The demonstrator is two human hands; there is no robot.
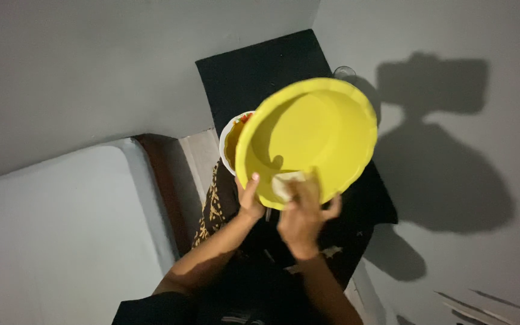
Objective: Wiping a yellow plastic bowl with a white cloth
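Left hand (250, 201) grips the tilted yellow bowl's (314, 129) near rim; right hand (302, 216) presses a pale cloth (285, 183) inside it.

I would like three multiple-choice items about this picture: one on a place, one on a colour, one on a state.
1. Where is the pale cloth?
A. on the bowl's inner rim
B. on the floor
C. on the mat

2. What colour is the big bowl?
A. red
B. yellow
C. blue

3. How is the bowl held?
A. flat on the mat
B. upside down
C. tilted, lifted

Answers:
1 A: the right hand presses the cloth there.
2 B: the bowl is plainly yellow.
3 C: the left hand grips its rim above the black mat.
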